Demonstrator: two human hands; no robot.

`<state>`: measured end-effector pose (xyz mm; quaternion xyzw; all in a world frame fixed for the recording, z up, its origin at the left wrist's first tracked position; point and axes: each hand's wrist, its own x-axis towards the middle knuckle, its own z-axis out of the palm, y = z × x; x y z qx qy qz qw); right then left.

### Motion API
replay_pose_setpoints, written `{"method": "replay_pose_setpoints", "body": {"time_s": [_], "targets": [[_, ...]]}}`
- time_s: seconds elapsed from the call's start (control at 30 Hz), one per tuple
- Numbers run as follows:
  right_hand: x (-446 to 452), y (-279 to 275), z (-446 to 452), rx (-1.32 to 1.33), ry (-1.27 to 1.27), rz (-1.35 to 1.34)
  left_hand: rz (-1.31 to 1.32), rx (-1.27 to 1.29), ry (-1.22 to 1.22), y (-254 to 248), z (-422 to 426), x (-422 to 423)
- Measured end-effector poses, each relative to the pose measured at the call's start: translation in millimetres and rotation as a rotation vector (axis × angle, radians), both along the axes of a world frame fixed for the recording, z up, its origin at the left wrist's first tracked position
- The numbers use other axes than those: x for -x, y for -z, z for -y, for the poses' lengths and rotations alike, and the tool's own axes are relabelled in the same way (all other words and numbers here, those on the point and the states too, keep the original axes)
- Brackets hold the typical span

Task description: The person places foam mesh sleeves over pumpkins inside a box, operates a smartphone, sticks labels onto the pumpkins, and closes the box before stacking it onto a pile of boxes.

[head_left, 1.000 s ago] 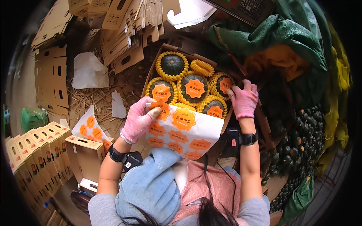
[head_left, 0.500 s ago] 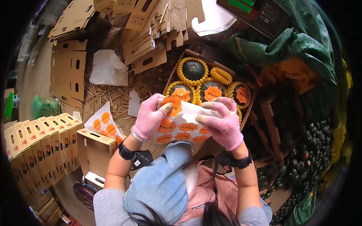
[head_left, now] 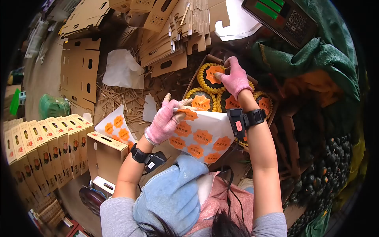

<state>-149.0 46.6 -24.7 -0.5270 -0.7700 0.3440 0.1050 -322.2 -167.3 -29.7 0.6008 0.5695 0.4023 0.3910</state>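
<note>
My left hand (head_left: pixel 162 123), in a pink glove with pale fingertips, pinches the left edge of a white sheet of orange stickers (head_left: pixel 202 136), its index finger raised. The sheet hangs below the carton. My right hand (head_left: pixel 234 78), gloved alike, reaches over the carton (head_left: pixel 192 83) with thumb and fingers apart. Its thumb touches an orange scalloped sticker (head_left: pixel 212 75) on the dark green squash at the upper left. That squash sits in a yellow foam net (head_left: pixel 202 83). Other netted squashes beside it bear the same sticker (head_left: pixel 201 103); my right forearm partly covers them.
Flattened cartons (head_left: pixel 173 37) lie beyond the carton. A scale display (head_left: pixel 282 17) stands at upper right beside green sacking (head_left: pixel 327 59). Printed boxes (head_left: pixel 47 150) line the left, near an open box (head_left: pixel 103 160). Many loose squashes (head_left: pixel 321 173) lie at right.
My right hand has left the sheet and moved up to the upper-left squash, which now has a sticker. My left hand keeps the sheet. The view has shifted slightly.
</note>
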Motion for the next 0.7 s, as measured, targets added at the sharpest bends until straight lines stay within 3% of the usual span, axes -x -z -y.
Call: {"method": "replay_pose_setpoints", "body": {"time_s": [0.1, 0.17, 0.2, 0.3, 0.43, 0.57, 0.63, 0.67, 0.7], "targets": [[8.0, -26.8, 13.4, -0.157, -0.115, 0.304, 0.095, -0.001, -0.063, -2.4, 8.0, 3.1], [0.9, -14.9, 17.3, -0.675, -0.357, 0.294, 0.131, 0.048, -0.057, -7.1, 17.4, 10.3], [-2.5, -10.1, 18.4, -0.795, -0.474, 0.361, 0.475, 0.121, -0.077, -11.7, 23.7, 9.9], [-17.0, -13.8, 17.4, -0.794, -0.428, 0.547, 0.756, 0.075, -0.262, -8.1, 48.5, 32.0], [-44.2, -34.0, 29.1, -0.802, -0.453, 0.219, 0.471, 0.039, -0.903, -10.9, 70.3, 70.6], [-69.3, -53.7, 71.7, -0.694, -0.246, -0.007, 0.986, -0.139, -1.205, 53.3, 84.4, 89.6], [-87.9, -43.7, 94.2, -0.579, -0.219, -0.046, 0.520, 0.166, -1.324, 82.9, 94.6, 98.0], [-100.8, -37.4, 105.7, -0.532, -0.218, -0.052, 0.439, 0.281, -1.407, 76.8, 92.2, 95.6], [-113.8, -34.0, 118.4, -0.464, -0.180, -0.049, 0.161, 0.259, -1.374, 65.0, 92.5, 92.5]]}}
